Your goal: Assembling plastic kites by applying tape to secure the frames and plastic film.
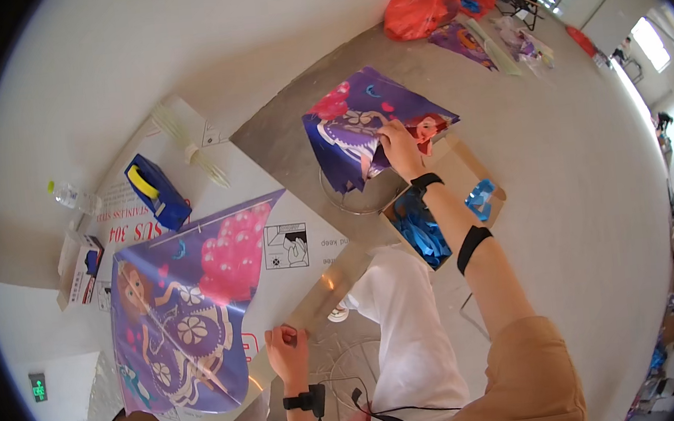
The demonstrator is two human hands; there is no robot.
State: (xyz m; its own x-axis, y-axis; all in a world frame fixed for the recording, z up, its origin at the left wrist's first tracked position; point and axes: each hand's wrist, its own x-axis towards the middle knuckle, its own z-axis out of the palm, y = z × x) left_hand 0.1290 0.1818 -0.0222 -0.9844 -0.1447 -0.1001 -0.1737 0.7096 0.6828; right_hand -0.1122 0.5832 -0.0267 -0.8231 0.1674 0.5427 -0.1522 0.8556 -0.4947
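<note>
My right hand reaches forward over a pile of purple printed kite sheets, its fingers bent and closed on the top one. The pile rests on a round wire-framed stand, mostly hidden under it. My left hand is curled into a loose fist at the near edge of the table, and nothing shows in it. Left of that hand, a purple kite with a cartoon figure and pink balloons lies spread flat, thin rods across it.
A blue tape dispenser with yellow tape stands behind the spread kite, near a bundle of pale rods. Below my right forearm is an open cardboard box with blue strips. A clear bottle stands far left; red bags lie on the floor beyond.
</note>
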